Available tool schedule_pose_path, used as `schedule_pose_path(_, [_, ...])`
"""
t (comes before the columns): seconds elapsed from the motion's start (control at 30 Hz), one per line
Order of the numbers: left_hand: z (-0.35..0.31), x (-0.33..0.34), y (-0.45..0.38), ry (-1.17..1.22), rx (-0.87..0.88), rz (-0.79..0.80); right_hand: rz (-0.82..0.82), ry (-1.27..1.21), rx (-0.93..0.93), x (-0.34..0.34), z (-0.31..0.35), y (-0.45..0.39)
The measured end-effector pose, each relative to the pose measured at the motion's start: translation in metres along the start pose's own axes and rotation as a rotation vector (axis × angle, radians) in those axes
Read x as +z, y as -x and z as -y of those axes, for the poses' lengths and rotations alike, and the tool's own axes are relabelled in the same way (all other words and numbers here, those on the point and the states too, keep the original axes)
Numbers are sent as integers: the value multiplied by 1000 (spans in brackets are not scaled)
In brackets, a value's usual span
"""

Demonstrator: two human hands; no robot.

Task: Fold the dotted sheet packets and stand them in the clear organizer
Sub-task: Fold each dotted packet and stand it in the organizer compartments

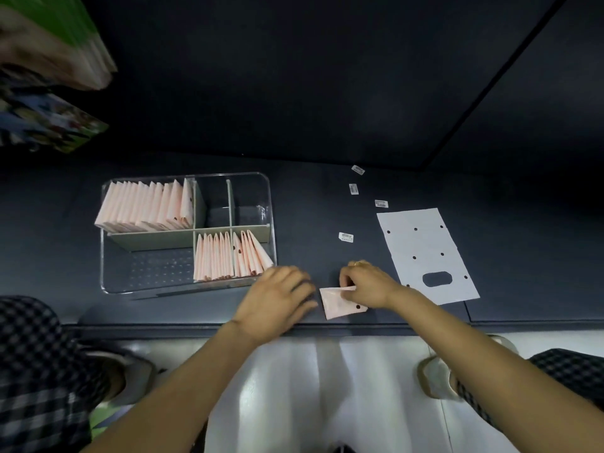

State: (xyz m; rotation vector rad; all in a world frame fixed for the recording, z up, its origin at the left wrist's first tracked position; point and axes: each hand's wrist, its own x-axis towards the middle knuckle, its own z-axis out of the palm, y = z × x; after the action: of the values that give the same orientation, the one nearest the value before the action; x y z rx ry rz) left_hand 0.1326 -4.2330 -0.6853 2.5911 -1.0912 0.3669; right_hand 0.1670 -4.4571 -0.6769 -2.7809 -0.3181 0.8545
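- Pinching down on the far edge of a pink folded packet (340, 302), the right hand (367, 286) has its fingers curled over the packet's upper right part, a ring showing on one finger.
- That packet lies flat on the dark table (310, 204), right at the near edge, poking out to the left and toward the camera from under the right hand's fingers.
- Over to the left hand (277, 297): it rests on the table just beside the packet's left edge, fingers loosely bent and blurred, nothing visibly in its grasp; whether the fingertips touch the packet, I can't tell.
- Look at the packet itself: pale pink, folded to a rough wedge, glossy, with a dark dot near its right corner.
- Moving outward, the clear organizer (269, 204) sits to the left of the hands, its near right corner close to the left hand.
- Inside it, a long row of pink folded packets (147, 206) stands in the far left compartment, leaning.
- Two near compartments on the right hold more standing packets (214, 256), with dark dots showing on some.
- On the right, a white sheet (425, 250) lies flat beyond the right forearm, dotted with small dark spots and cut with an oval slot near its lower end.
- Four small white labels (345, 237) lie scattered on the table between the organizer and the sheet.
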Motion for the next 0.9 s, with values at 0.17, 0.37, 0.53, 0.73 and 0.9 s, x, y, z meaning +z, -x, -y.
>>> schedule_pose_path(0.17, [37, -26, 5, -133, -332, -25, -294, -609, 162, -9, 27, 7])
schedule_pose_path(0.37, [58, -34, 16, -211, -188, 320, -656, -862, 64, -16, 105, 0])
schedule_pose_path(0.53, [75, -42, 17, -286, -57, 286, -731, -546, 52, -13, 147, -11])
schedule_pose_path(0.73, [82, -45, 19, -255, -5, 213, -615, -269, 149, -9, 171, -29])
schedule_pose_path(0.9, [83, -50, 20, -136, -18, 138, -539, -265, 236, -11, 179, -37])
